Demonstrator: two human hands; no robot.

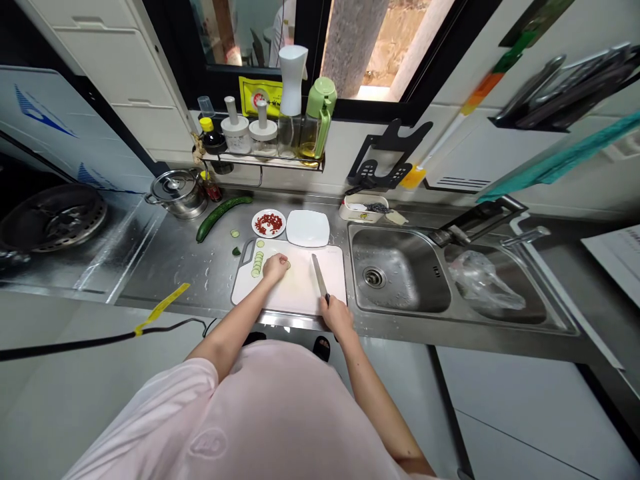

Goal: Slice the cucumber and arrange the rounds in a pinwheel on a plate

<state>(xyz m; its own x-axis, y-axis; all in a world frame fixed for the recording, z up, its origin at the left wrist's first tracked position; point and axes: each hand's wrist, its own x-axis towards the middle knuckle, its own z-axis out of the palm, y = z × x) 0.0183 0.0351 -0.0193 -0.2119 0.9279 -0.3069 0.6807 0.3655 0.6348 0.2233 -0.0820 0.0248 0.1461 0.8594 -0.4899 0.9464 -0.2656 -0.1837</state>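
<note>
The right hand [337,317] grips a kitchen knife [319,277], its blade pointing away over a white cutting board [310,290]. The left hand [276,268] rests on the board just beside a row of cucumber slices [257,263]. Behind the board, a long cucumber [223,217], a small plate of chopped red chili [269,223] and a square white plate [307,228] sit on the steel surface [175,273].

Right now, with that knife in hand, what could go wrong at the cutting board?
The kitchen knife in the right hand lies close to the left hand on the white cutting board, so a slip could cut those fingers. Water drops on the steel counter beside the board might let it slide.
</note>
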